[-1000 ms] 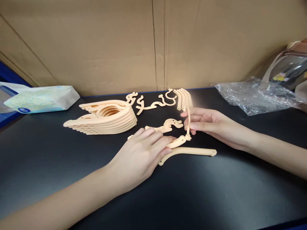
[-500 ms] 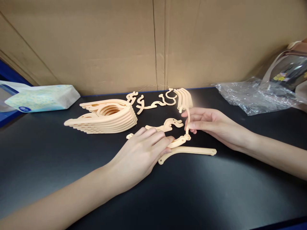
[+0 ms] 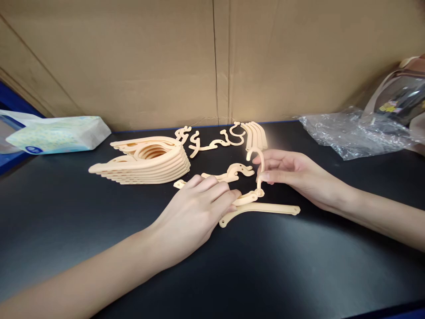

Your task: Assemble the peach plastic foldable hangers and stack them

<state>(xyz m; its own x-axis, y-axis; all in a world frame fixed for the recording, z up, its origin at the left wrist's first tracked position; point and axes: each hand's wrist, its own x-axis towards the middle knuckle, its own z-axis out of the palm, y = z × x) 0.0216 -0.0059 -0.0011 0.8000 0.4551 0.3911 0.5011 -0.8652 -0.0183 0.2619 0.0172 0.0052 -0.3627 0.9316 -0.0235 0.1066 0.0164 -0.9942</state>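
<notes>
Between thumb and fingers, my right hand (image 3: pixel 287 168) pinches a cream hanger hook (image 3: pixel 262 161), its curved end upward. The hook's lower end meets the holed tip of a hanger arm (image 3: pixel 247 198); whether they are joined I cannot tell. My left hand (image 3: pixel 202 201) is wrapped over that arm, hiding its middle, while its far end shows left of the knuckles. Nearer to me lies a loose hanger arm (image 3: pixel 262 208), partly behind the left fingertips. Just beyond the left hand rest more curved hanger pieces (image 3: pixel 237 170).
Stacked folded hangers (image 3: pixel 156 166) stand at the left. Loose hooks (image 3: pixel 229 139) and a row of hanger arms (image 3: pixel 255 135) lie at the back. A tissue pack (image 3: pixel 59 135), clear plastic wrap (image 3: pixel 345 133) and a transparent bag (image 3: pixel 398 97) flank the black table (image 3: pixel 265 270); cardboard (image 3: pixel 149 62) stands behind.
The hook in my right hand has turned slightly, so more of its curved tip shows. Its base has shifted a little against the arm's end. My left hand keeps its place.
</notes>
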